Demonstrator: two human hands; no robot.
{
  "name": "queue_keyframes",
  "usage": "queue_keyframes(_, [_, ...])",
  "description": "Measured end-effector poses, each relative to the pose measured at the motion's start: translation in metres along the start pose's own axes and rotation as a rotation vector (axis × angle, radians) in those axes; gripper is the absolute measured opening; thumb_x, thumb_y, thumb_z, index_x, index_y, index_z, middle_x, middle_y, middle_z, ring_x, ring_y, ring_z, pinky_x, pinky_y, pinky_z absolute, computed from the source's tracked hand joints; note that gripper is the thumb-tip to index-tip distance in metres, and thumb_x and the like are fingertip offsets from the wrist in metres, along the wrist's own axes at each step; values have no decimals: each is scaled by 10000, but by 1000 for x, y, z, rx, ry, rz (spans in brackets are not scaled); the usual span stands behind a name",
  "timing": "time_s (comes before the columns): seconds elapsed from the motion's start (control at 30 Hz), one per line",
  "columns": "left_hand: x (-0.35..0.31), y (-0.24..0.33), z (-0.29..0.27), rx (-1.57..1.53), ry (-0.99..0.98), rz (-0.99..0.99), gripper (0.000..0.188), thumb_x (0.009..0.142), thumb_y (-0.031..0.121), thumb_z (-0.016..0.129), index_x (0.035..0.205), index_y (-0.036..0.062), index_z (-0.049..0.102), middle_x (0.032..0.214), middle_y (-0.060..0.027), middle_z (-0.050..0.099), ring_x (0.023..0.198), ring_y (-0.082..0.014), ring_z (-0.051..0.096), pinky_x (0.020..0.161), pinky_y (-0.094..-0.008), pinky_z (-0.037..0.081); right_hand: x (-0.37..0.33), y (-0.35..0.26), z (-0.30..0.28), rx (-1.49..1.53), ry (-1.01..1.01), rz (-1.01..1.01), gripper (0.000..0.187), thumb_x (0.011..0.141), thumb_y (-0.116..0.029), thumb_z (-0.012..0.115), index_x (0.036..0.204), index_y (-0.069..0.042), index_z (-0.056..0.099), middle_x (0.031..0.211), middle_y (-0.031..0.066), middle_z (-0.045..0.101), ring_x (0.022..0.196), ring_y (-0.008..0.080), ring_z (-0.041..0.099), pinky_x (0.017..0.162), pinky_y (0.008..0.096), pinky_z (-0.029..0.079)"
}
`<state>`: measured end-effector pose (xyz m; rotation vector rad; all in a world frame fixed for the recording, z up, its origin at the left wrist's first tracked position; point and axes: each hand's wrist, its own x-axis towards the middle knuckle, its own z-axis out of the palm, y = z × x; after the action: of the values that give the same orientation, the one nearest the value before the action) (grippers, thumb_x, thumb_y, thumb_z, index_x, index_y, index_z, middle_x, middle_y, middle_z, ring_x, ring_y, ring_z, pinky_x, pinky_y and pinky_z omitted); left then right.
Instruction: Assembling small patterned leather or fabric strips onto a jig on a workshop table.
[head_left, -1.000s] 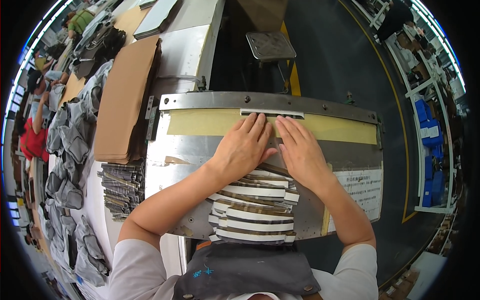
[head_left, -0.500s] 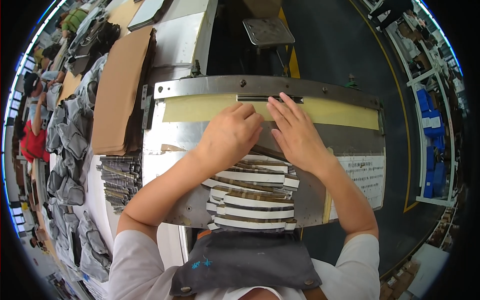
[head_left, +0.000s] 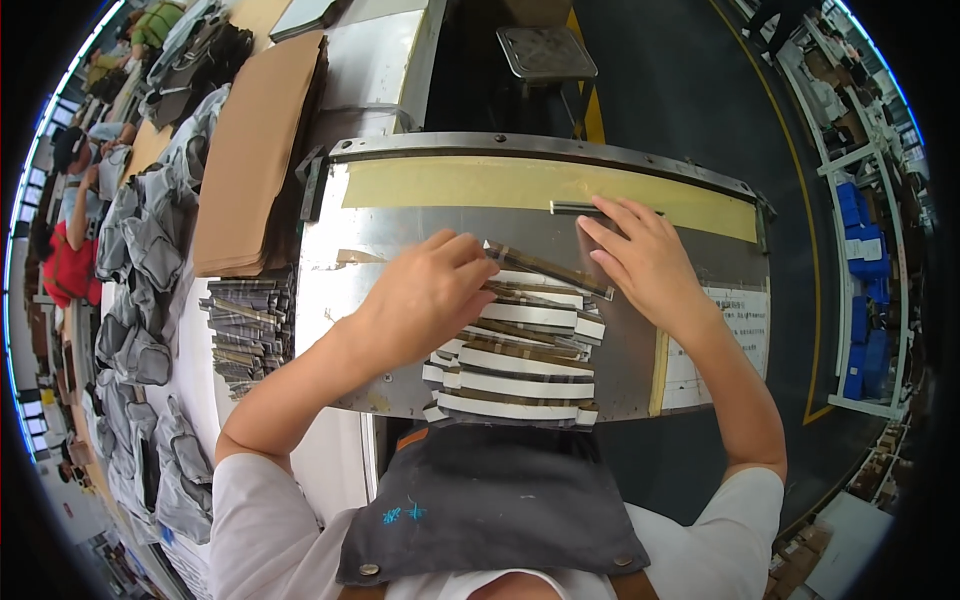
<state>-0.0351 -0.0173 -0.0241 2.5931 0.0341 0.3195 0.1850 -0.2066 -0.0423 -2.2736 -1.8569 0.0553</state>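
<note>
My right fingers (head_left: 627,216) lie spread over a narrow dark strip (head_left: 572,209).
My left fingers (head_left: 466,262) curl at the end of a brown strip (head_left: 550,270), whether gripping I cannot tell; white-banded strips (head_left: 520,384) lie below them.

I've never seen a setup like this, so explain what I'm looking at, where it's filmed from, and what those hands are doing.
There's no robot here: the bare left hand and right hand belong to the person wearing the camera. It sits on their head, looking down, and its fisheye lens makes straight edges bend.

In front of them is a metal plate with a yellow band along its far side. A pile of dark and white strips lies nearest the body.

The right hand's fingers lie over a narrow dark strip near the yellow band. The left fingers, drawn together, are at the end of a brownish strip; whether they grip it isn't clear.
</note>
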Motion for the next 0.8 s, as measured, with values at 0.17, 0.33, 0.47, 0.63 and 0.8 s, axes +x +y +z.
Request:
queue_keyframes(0.17, [-12,20,11,-110,12,114,446,680,86,830,1082,27,646,1082,-112,585,951,-308,558,825,-403,513,6,-27,11,200,188,-179,284,791,-115,736,1075,-109,723,1181,25,621,1079,260,558,929,403,474])
queue_keyframes(0.33, [-28,24,19,-95,-46,94,466,670,94,833,1094,26,651,1104,-117,569,994,-314,552,861,-405,510,-3,-17,10,226,288,-163,212,761,-20,724,957,-94,759,998,19,683,909,206,626,755,325,544])
queue_keyframes(0.47, [-29,26,18,-65,-51,74,432,716,143,809,1102,27,654,1091,-93,555,1055,-285,538,913,-406,479,-42,13,-7,155,248,-29,175,764,-24,728,931,-71,751,978,21,680,889,210,620,755,332,532])
queue_keyframes(0.63, [-26,25,8,3,-87,296,426,746,167,801,1142,100,660,1297,-73,581,1150,-332,547,976,-451,472,-86,25,-22,158,240,135,164,769,21,724,927,-26,731,965,43,673,871,228,626,719,338,522])
queue_keyframes(0.8, [-41,14,1,149,-107,213,383,812,207,750,1170,125,640,1333,-40,588,1119,-340,578,972,-443,471,-97,25,-28,100,193,173,199,765,18,721,958,-33,712,982,53,665,889,250,625,747,364,523])
